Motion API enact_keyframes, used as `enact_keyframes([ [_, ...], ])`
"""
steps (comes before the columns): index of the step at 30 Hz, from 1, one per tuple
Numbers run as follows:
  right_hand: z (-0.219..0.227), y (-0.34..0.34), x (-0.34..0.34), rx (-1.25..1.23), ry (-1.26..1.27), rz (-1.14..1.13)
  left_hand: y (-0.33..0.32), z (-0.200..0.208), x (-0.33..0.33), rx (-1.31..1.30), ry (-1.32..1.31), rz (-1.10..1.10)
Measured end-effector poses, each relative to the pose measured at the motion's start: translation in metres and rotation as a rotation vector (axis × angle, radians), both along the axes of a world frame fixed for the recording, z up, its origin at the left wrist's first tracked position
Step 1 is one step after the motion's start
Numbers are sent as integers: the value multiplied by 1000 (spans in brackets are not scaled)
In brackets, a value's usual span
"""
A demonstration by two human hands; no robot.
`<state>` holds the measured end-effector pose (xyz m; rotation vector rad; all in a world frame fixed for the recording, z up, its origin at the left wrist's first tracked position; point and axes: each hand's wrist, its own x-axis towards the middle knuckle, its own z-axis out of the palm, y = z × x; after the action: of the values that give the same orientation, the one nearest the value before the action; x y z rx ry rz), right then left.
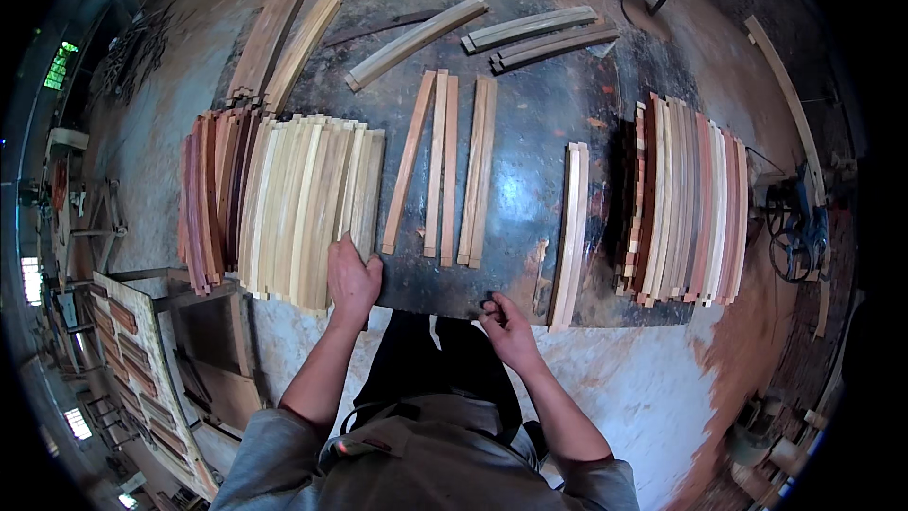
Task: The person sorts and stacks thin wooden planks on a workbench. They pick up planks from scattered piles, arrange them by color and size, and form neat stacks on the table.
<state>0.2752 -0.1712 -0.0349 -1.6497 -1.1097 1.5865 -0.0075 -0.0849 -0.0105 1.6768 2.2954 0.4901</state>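
Observation:
My left hand (354, 281) lies against the near right end of a wide row of pale wooden strips (301, 213). Its thumb stands apart from the fingers, some of which are hidden. At the table's front edge, my right hand (509, 329) has loosely bent fingers, thumb and forefinger apart, with nothing seen between them. To its right lies a pale strip pair (569, 237). Ahead of both hands are a single slanted strip (410, 163), two close-set strips (441, 166) and another narrow group (478, 170), all lengthwise on the dark tabletop (530, 114).
Reddish-brown strips (213, 199) adjoin the pale row. A mixed-colour stack (683, 203) stands at the right. Farther back lie more bundles (416, 43) and greyish strips (539, 38). A wooden frame rack (156, 369) is at the lower left, a blue handwheel machine (793, 232) at the far right.

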Motion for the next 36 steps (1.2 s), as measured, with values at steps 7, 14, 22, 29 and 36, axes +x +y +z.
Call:
enact_keyframes([
  [7, 0, 3, 14, -32, -1, -69, 17, 0, 12, 9, 187, -65],
  [14, -11, 0, 15, -42, 14, -122, 27, 4, 12, -76, 195, -57],
  [22, -22, -10, 21, -87, 39, -128, 24, -10, 8, -91, 288, -112],
  [29, -12, 2, 21, -95, 6, -107, 24, -3, 11, -22, 321, -159],
  [36, 0, 25, 17, -40, -62, -116, 29, 27, 6, 27, 209, -239],
])
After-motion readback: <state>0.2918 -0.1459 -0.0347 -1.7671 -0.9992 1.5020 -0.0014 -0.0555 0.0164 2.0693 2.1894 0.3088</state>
